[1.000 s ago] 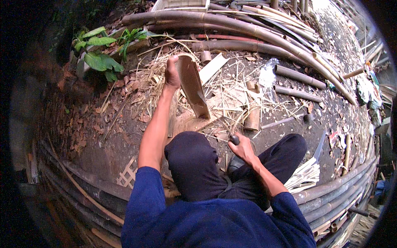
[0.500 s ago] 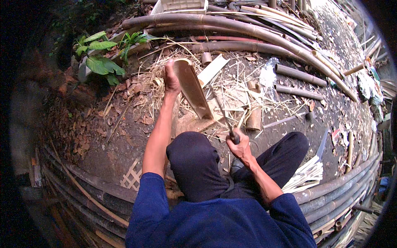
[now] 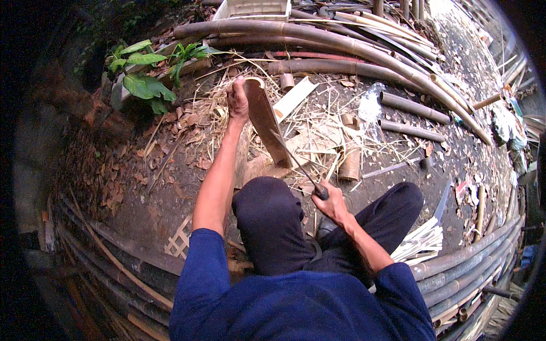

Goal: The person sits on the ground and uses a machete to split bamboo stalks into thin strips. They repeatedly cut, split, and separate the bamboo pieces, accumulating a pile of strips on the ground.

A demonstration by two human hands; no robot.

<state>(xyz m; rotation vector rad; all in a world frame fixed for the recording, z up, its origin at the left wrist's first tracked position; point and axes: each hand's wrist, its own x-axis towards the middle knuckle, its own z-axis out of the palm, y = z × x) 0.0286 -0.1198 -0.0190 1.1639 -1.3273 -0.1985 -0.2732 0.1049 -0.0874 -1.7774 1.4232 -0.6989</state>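
My left hand (image 3: 238, 103) is closed on the upper end of a split bamboo piece (image 3: 265, 122), a wide half-round length held tilted. The lower end of the piece comes down over a wooden block (image 3: 259, 166) on the ground. In my right hand (image 3: 333, 204) is the dark handle of a long-bladed knife (image 3: 302, 166), whose thin blade slants up and left to the bamboo's right edge. Whether the blade bites into the bamboo, I cannot tell. Another split bamboo piece (image 3: 296, 98), pale inside, lies just beyond.
Shavings (image 3: 330, 128) and dry leaves litter the ground ahead. Long bamboo poles (image 3: 318, 35) lie across the far side, with shorter tubes (image 3: 412, 108) at the right. A saw blade (image 3: 442, 200) and a bundle of pale strips (image 3: 421, 241) lie beside my right knee. A leafy plant (image 3: 142, 85) stands far left.
The knife blade has tilted left, from beside the bamboo piece to its right edge. The bamboo piece has turned slightly in my left hand, showing a narrower face.
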